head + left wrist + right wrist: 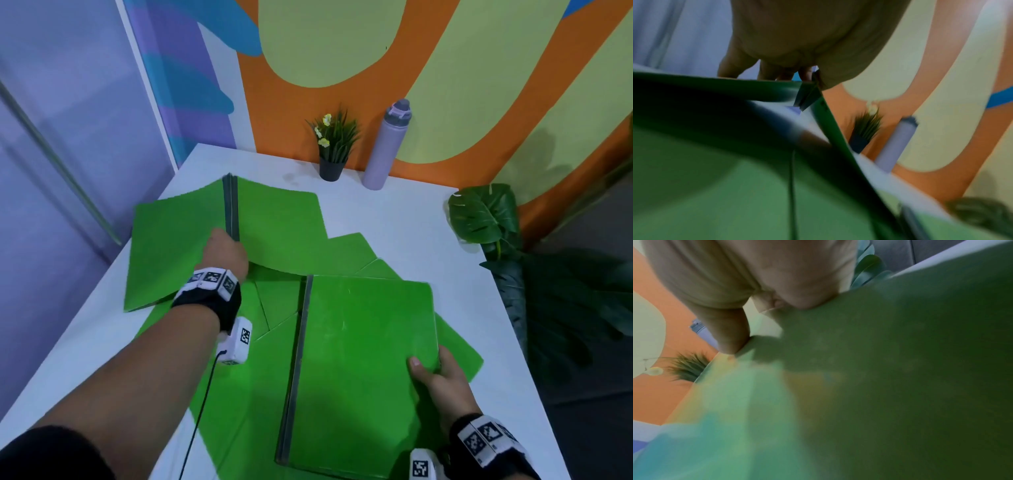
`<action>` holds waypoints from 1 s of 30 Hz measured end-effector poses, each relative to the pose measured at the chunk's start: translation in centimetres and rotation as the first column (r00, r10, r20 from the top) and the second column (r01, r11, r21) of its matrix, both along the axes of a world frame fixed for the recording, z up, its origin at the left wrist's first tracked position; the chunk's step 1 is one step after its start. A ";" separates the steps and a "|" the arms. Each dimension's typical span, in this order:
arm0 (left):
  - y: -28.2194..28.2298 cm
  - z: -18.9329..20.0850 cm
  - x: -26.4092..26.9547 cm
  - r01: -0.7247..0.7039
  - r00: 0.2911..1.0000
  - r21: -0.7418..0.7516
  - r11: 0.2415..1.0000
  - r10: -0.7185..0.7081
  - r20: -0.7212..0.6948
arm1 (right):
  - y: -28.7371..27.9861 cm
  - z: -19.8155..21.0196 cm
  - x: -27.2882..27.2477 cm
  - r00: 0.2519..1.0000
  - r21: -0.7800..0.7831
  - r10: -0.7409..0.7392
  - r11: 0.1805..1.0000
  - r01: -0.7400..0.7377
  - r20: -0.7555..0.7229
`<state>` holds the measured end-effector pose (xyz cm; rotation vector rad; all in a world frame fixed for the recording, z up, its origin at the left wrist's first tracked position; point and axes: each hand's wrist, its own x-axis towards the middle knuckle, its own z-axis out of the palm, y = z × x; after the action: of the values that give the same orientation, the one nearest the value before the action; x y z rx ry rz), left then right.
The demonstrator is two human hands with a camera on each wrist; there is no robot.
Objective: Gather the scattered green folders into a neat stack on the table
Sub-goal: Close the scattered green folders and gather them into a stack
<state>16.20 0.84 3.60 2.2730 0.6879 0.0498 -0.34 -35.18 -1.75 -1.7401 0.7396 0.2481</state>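
Several green folders lie spread over the white table (404, 212). My left hand (224, 251) grips the grey spine of an opened folder (281, 226), raised like a tent above the table at the back left. In the left wrist view the fingers (764, 71) curl over that spine and the folder's cover (834, 129) slopes down to the right. My right hand (435, 373) pinches the right edge of a shut folder (359, 359) lying on top of others near the front; its thumb (729, 335) presses the green cover (900, 369). More folders (356, 250) fan out underneath.
A small potted plant (332, 150) and a lilac bottle (385, 147) stand at the table's back edge against the painted wall. A large leafy plant (513, 260) rises past the table's right edge. The table's left edge (85, 301) drops off near the raised folder.
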 end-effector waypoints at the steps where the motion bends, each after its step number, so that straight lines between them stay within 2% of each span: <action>1: 0.4 2.4 -1.1 -0.015 0.997 -0.026 1.000 0.017 0.077 | 0.1 0.4 0.0 1.000 0.015 0.005 1.000 -0.005 0.000; 3: 1.7 7.4 -3.6 -0.038 0.964 0.022 0.999 0.031 0.263 | 0.3 1.1 0.0 1.000 0.051 0.017 0.999 -0.017 0.009; 5: 3.6 11.1 -6.0 -0.072 0.898 0.066 0.995 0.036 0.438 | 0.4 1.7 0.1 1.000 0.106 0.001 0.994 -0.002 0.010; 8: 7.4 14.0 -9.3 -0.047 0.866 0.043 0.998 0.020 0.499 | 0.7 2.7 -0.1 0.997 0.168 -0.068 0.984 0.064 0.020; 10: 9.8 13.7 -11.0 0.027 0.875 -0.077 0.997 0.014 0.484 | 0.9 3.1 -0.3 0.996 0.191 -0.081 0.979 0.075 0.029; 12: 11.6 11.5 -12.7 0.067 0.870 -0.359 0.931 0.122 0.478 | 1.3 3.6 -0.6 0.994 0.222 -0.107 0.970 0.099 0.025; 14: 12.2 8.3 -15.2 0.089 0.903 -0.593 0.801 0.186 0.387 | 2.1 3.8 -0.7 0.995 0.253 -0.098 0.963 0.087 0.032; 18: 10.4 1.9 -20.4 0.017 0.988 -0.775 0.631 0.109 0.110 | 5.3 3.2 -0.9 0.997 0.248 -0.069 0.967 0.062 0.020; 19: 9.8 0.7 -21.5 -0.003 0.998 -0.779 0.626 0.049 0.036 | 6.2 2.8 -1.0 0.997 0.227 -0.070 0.972 0.064 0.021; 21: 8.8 -1.3 -23.3 0.001 0.990 -0.722 0.692 -0.102 -0.096 | 7.9 1.8 -1.2 0.998 0.178 -0.056 0.982 0.057 -0.012; 23: 8.4 -2.8 -24.1 0.006 0.969 -0.678 0.735 -0.172 -0.178 | 9.5 1.0 -1.6 0.998 0.138 -0.043 0.989 0.048 -0.045; 27: 8.0 -3.5 -23.6 -0.057 0.934 -0.681 0.730 -0.202 -0.294 | 12.1 -0.5 -2.2 0.997 0.089 0.020 0.996 -0.014 -0.075; 28: 7.7 -3.5 -23.4 -0.046 0.924 -0.678 0.734 -0.227 -0.308 | 12.8 -0.9 -2.3 0.996 0.077 0.041 0.996 -0.035 -0.080; 30: 6.9 -3.4 -23.3 0.066 0.905 -0.623 0.780 -0.309 -0.292 | 13.9 -1.5 -2.5 0.987 0.036 0.129 0.991 -0.127 -0.092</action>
<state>-7.09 7.78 0.16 1.7151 0.5531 -0.6456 -2.81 -21.31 -3.27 -1.7588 0.6887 0.4292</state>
